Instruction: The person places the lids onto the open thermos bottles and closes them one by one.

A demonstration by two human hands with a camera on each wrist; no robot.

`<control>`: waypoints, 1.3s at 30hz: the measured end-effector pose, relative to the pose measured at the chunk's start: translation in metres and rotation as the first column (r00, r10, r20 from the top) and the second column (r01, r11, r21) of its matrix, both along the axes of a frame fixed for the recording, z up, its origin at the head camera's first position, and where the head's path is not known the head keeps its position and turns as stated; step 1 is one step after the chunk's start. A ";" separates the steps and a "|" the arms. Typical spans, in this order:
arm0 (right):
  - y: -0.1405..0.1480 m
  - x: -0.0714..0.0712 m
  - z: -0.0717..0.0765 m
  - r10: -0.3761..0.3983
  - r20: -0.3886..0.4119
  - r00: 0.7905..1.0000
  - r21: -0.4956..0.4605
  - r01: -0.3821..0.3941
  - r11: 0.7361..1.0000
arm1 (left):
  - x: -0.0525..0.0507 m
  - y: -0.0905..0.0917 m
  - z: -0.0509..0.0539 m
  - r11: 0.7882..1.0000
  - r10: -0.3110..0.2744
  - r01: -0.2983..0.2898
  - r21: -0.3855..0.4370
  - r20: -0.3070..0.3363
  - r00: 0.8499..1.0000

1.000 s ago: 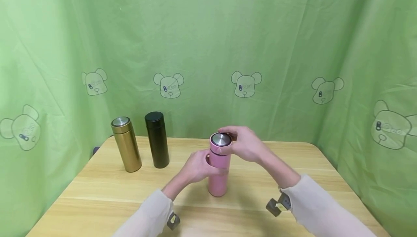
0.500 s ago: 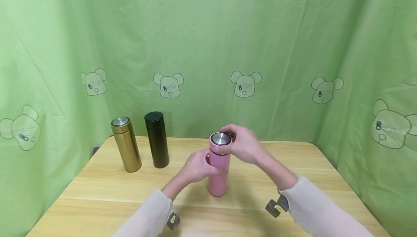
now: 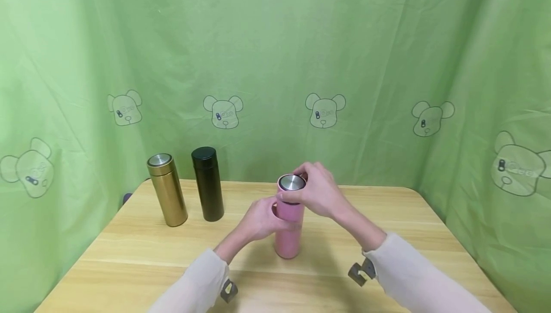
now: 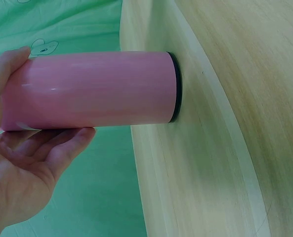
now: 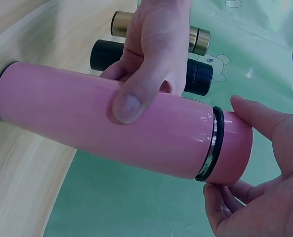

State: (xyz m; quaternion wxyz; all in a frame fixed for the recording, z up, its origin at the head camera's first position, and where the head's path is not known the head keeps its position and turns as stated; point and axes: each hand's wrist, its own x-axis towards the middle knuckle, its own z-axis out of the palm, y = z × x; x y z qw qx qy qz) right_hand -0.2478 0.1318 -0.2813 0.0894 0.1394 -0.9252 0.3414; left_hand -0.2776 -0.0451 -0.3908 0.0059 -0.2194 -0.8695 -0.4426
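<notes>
A pink thermos bottle [image 3: 288, 243] stands upright on the wooden table, right of the middle. My left hand [image 3: 258, 219] grips its body below the lid, thumb across the front; the left wrist view shows the fingers curled along the far side. With thumb and fingers on opposite sides, my right hand [image 3: 320, 191] holds the pink lid [image 5: 234, 148], which has a silver disc on top. In the right wrist view, a dark ring and a thin shiny band show between lid and body.
Left of the pink bottle stand a black thermos [image 3: 208, 184] and a gold thermos [image 3: 168, 191], both upright with lids on. A green curtain [image 3: 275, 54] with bear faces hangs around the wooden table [image 3: 129, 260].
My right hand has turned around the lid, its thumb sliding leftward across the front and its wrist shifting slightly left. The left hand and the pink bottle have stayed in place.
</notes>
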 end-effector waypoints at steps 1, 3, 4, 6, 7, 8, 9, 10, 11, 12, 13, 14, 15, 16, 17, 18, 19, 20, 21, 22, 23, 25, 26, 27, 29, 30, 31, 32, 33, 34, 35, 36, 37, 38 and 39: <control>0.000 0.000 0.000 -0.002 -0.003 1.000 0.001 0.002 1.000 | 0.000 0.000 0.000 1.000 0.002 -0.002 -0.004 0.000 1.000; 0.000 0.000 0.000 -0.006 -0.009 1.000 0.005 0.006 1.000 | -0.001 0.001 0.001 1.000 0.006 -0.006 -0.012 -0.001 1.000; 0.000 0.000 0.000 -0.007 -0.010 1.000 0.006 0.007 1.000 | -0.001 0.001 0.001 1.000 0.007 -0.007 -0.016 -0.003 1.000; 0.000 0.000 -0.001 -0.007 -0.009 1.000 0.006 0.007 1.000 | -0.001 0.001 0.001 1.000 0.007 -0.007 -0.023 -0.011 1.000; 0.000 0.000 -0.001 -0.007 -0.007 1.000 0.006 0.007 1.000 | -0.001 0.001 0.001 1.000 0.006 -0.007 -0.025 -0.013 1.000; 0.000 0.000 -0.001 -0.006 -0.006 1.000 0.006 0.007 1.000 | 0.000 0.001 0.001 1.000 0.007 -0.007 -0.028 -0.015 1.000; 0.000 0.000 -0.001 -0.005 -0.005 1.000 0.008 0.005 1.000 | -0.001 0.000 0.000 1.000 0.005 -0.006 -0.029 -0.018 1.000; 0.000 0.001 -0.002 -0.002 -0.003 1.000 0.010 0.002 1.000 | -0.001 0.000 0.000 0.999 0.005 -0.006 -0.032 -0.020 1.000; 0.000 0.001 -0.002 0.001 0.000 1.000 0.014 -0.001 1.000 | -0.001 0.000 -0.001 0.999 0.005 -0.006 -0.034 -0.023 1.000; 0.000 0.001 -0.002 0.008 0.003 1.000 0.019 -0.008 1.000 | -0.001 0.000 -0.002 0.999 0.006 -0.006 -0.033 -0.022 1.000; 0.001 0.002 -0.001 0.017 0.011 1.000 0.022 -0.018 1.000 | -0.001 0.001 -0.002 0.999 0.007 -0.007 -0.032 -0.023 1.000; 0.002 0.002 0.000 0.030 0.023 0.999 0.023 -0.031 0.999 | -0.001 0.001 -0.003 0.999 0.007 -0.008 -0.032 -0.025 1.000; 0.003 0.002 0.001 0.043 0.039 0.998 0.024 -0.044 0.999 | -0.001 0.001 -0.003 1.000 0.007 -0.007 -0.029 -0.027 1.000; 0.005 0.002 0.003 0.055 0.058 0.997 0.026 -0.057 0.998 | -0.001 0.001 -0.003 1.000 0.006 -0.007 -0.027 -0.030 1.000; 0.007 0.003 0.005 0.069 0.078 0.995 0.025 -0.072 0.997 | -0.001 0.001 -0.003 1.000 0.004 -0.005 -0.020 -0.033 0.999; 0.009 0.002 0.008 0.088 0.099 0.991 0.017 -0.090 0.996 | -0.001 0.001 -0.003 1.000 0.004 -0.005 -0.015 -0.034 0.999; 0.012 0.002 0.010 0.109 0.127 0.986 -0.002 -0.110 0.994 | -0.001 0.001 -0.003 1.000 0.004 -0.005 -0.011 -0.035 0.999; 0.014 0.002 0.013 0.131 0.151 0.980 -0.023 -0.129 0.991 | -0.001 0.001 -0.003 1.000 0.004 -0.005 -0.009 -0.034 0.999; 0.016 0.001 0.015 0.153 0.176 0.972 -0.045 -0.147 0.988 | -0.001 0.000 -0.003 1.000 0.004 -0.004 -0.005 -0.030 1.000; 0.017 0.001 0.017 0.177 0.197 0.964 -0.070 -0.166 0.984 | -0.001 0.000 -0.002 1.000 0.002 -0.003 -0.002 -0.024 1.000; 0.019 0.000 0.018 0.207 0.217 0.954 -0.101 -0.189 0.977 | -0.001 0.000 -0.002 1.000 0.003 -0.003 0.000 -0.016 1.000; 0.021 -0.001 0.020 0.256 0.250 0.934 -0.150 -0.224 0.963 | -0.001 0.000 -0.002 1.000 0.005 -0.005 0.000 0.000 1.000; 0.022 -0.002 0.020 0.274 0.258 0.926 -0.162 -0.238 0.958 | -0.001 0.000 -0.002 1.000 0.004 -0.004 0.002 0.007 1.000; 0.022 -0.002 0.020 0.289 0.264 0.920 -0.171 -0.251 0.953 | -0.001 0.000 -0.002 1.000 0.003 -0.003 0.003 0.013 1.000; 0.022 -0.003 0.020 0.311 0.267 0.912 -0.180 -0.270 0.946 | -0.001 0.000 -0.001 1.000 0.003 -0.003 0.003 0.018 1.000; 0.022 -0.003 0.020 0.312 0.266 0.912 -0.179 -0.271 0.946 | -0.001 0.000 -0.001 1.000 0.003 -0.003 0.003 0.018 1.000; 0.022 -0.004 0.019 0.312 0.264 0.913 -0.180 -0.272 0.945 | -0.001 0.000 -0.001 1.000 0.003 -0.003 0.003 0.018 1.000; 0.021 -0.004 0.019 0.310 0.260 0.914 -0.179 -0.270 0.946 | -0.001 0.000 -0.001 1.000 0.003 -0.003 0.005 0.017 1.000; 0.021 -0.004 0.018 0.305 0.257 0.917 -0.179 -0.265 0.947 | -0.001 0.000 -0.001 1.000 0.002 -0.003 0.006 0.016 1.000; 0.021 -0.004 0.018 0.299 0.254 0.920 -0.177 -0.260 0.949 | -0.001 0.000 -0.001 1.000 0.002 -0.002 0.007 0.014 1.000; 0.021 -0.004 0.017 0.293 0.250 0.923 -0.176 -0.254 0.951 | 0.000 0.000 -0.001 1.000 0.003 -0.003 0.006 0.015 1.000; 0.020 -0.004 0.017 0.286 0.248 0.926 -0.174 -0.248 0.953 | 0.000 0.000 -0.001 1.000 0.003 -0.003 0.006 0.014 1.000; 0.020 -0.004 0.017 0.281 0.245 0.928 -0.173 -0.243 0.954 | 0.000 0.000 -0.001 1.000 0.003 -0.003 0.005 0.013 1.000; 0.020 -0.004 0.016 0.276 0.244 0.930 -0.173 -0.238 0.956 | 0.000 0.000 -0.001 1.000 0.003 -0.003 0.005 0.012 1.000; 0.020 -0.004 0.016 0.271 0.243 0.932 -0.173 -0.233 0.957 | 0.000 0.000 -0.001 1.000 0.002 -0.002 0.003 0.009 1.000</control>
